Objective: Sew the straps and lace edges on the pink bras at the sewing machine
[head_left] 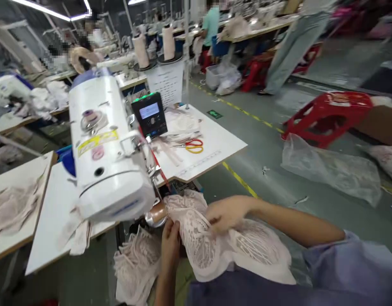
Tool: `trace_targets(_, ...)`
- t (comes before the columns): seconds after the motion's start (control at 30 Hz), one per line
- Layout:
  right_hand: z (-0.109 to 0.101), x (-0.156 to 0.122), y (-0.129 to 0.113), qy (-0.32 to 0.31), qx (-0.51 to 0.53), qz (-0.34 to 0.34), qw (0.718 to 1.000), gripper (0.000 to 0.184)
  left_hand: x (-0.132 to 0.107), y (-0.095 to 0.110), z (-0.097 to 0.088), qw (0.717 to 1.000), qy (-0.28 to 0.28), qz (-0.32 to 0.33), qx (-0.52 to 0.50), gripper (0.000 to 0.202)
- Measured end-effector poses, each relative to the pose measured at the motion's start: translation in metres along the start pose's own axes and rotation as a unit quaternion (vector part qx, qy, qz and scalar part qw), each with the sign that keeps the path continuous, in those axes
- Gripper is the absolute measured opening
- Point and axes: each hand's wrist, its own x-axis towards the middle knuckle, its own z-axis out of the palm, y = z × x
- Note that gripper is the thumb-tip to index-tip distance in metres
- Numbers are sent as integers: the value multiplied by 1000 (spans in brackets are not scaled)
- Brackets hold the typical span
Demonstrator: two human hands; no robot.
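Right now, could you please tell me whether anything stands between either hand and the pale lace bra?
Nothing visible does: the left hand pinches the edge of the bra beside the sewing machine, and the right hand is on its lace near the middle, fingertips blurred. The scissors lie on the table, out of the way.

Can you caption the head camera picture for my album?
Left hand and right hand on a pale lacy garment beside a white sewing machine, scissors on the tabletop.
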Motion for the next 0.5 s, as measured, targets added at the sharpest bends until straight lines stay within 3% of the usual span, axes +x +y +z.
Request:
trace_targets(0.03,-17,2,12,83,-64,54,993,40,2,1,1,1000,20,-4,13,60)
trace_targets(0.07,-36,7,22,189,-131,110,967,34,3,2,1,998,33,-1,45,59)
trace_targets(0.1,-55,17,31,296,-189,165,922,31,1,2,1,995,38,12,90,57)
trace_targets(0.17,-94,44,42,406,-234,215,857,36,-7,1,3,985,32,41,167,56)
trace_targets(0.3,-149,93,51,455,-253,268,810,42,-25,-2,19,977,-5,60,203,57)
trace_targets(0.43,-173,109,50,445,-264,311,797,35,-27,8,36,979,4,69,192,62)
trace_targets(0.5,-179,135,31,429,-290,290,805,34,-33,19,39,979,28,62,192,60)
